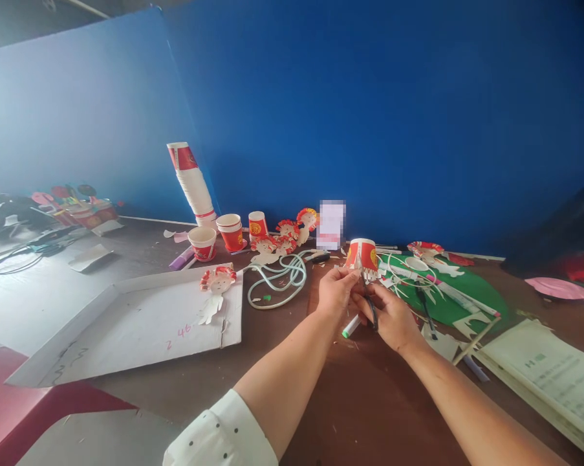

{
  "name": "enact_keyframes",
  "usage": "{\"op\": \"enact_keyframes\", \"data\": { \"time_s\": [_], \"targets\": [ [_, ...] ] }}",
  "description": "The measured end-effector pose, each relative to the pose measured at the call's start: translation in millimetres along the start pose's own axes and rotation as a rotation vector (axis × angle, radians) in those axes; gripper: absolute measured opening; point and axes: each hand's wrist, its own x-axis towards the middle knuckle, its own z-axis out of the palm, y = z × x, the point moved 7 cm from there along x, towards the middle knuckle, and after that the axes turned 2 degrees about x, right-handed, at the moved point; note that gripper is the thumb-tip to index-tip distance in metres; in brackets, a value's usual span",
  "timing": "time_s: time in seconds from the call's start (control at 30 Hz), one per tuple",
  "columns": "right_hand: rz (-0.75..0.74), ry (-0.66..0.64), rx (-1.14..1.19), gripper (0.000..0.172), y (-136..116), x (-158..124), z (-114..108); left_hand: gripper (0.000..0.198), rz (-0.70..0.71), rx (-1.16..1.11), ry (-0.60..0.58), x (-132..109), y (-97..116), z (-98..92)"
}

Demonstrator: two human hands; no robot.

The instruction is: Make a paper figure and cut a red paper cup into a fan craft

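A red and white paper cup (363,255) is upside down in front of me, its lower rim cut into short strips. My left hand (337,288) grips the cup at its near left side, fingers closed. In my right hand (389,316) is a pair of black-handled scissors (372,312), with the blades pointing up against the cup's side. The fingers of that hand are wrapped round the handles. Just below the hands, a green-capped marker (351,326) lies on the brown table.
Left stands a white cardboard tray (151,323) with a cut cup piece (218,279) on it. Behind are a tall cup stack (194,188), loose cups (202,243) and a coiled pale cable (272,285). A green sheet (480,294) and a booklet (548,369) lie right. A blue partition (369,116) rises behind.
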Motion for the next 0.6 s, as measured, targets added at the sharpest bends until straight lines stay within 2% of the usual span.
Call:
{"op": "enact_keyframes", "data": {
  "time_s": [0.27,0.4,0.6],
  "targets": [
    [-0.079,0.061,-0.08,0.029,6.5,2.2,-3.6,0.04,-0.003,-0.036,-0.013,-9.2,6.1,6.9],
    [-0.087,0.1,-0.104,0.03,3.1,1.6,-5.5,0.04,0.02,-0.001,0.036,-8.9,7.8,3.4],
    [-0.064,0.153,-0.067,0.034,0.0,1.1,-8.4,0.037,-0.025,0.02,-0.028,-1.5,6.8,1.8]
  ]
}}
